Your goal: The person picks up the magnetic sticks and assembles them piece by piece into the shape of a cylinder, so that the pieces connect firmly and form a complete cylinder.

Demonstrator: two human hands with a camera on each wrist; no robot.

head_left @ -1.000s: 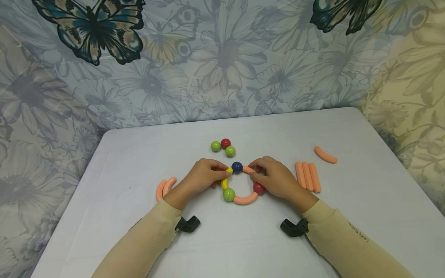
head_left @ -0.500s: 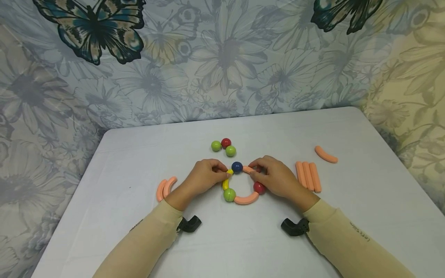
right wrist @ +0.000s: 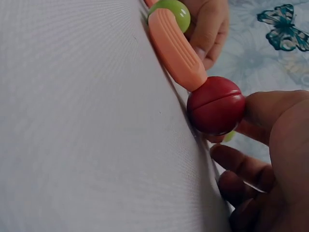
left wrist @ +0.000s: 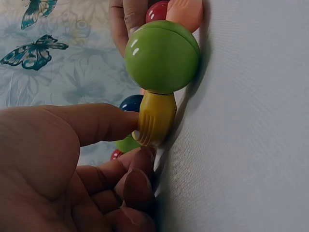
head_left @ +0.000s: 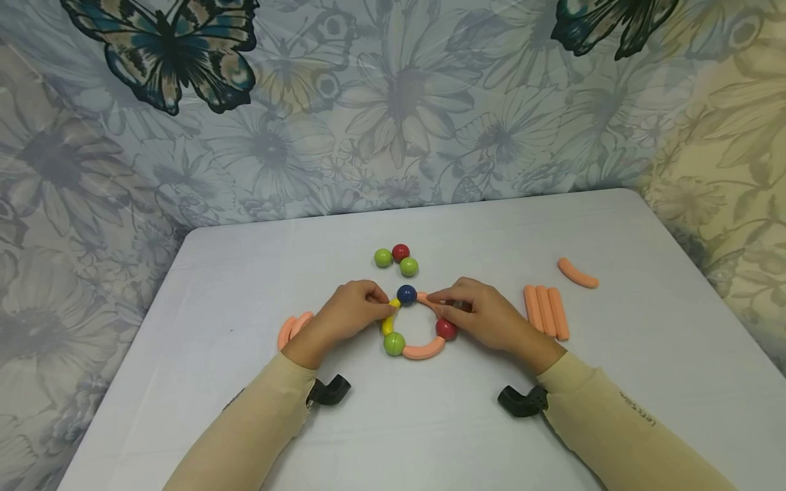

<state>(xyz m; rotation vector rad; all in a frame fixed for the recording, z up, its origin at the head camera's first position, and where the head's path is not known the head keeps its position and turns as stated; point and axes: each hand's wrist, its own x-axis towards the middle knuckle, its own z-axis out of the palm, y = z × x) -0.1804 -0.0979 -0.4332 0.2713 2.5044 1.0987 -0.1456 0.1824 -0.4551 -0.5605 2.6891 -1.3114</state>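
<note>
A ring of balls and curved rods lies mid-table in the head view. Its blue ball is at the far side, its red ball at the right and its green ball at the near left. My left hand pinches the yellow curved rod between blue and green. With thumb and fingers, my right hand grips the peach curved rod between blue and red; in the right wrist view the red ball hides that grip. Another peach curved rod joins red to green.
Beyond the ring sit two loose green balls and a red ball. Three straight peach rods and one curved rod lie right. Two curved rods lie by the left wrist. A patterned wall backs the white table.
The whole ring has shifted a little to the left, both hands' fingertips going with it. The loose pieces stay where they were.
</note>
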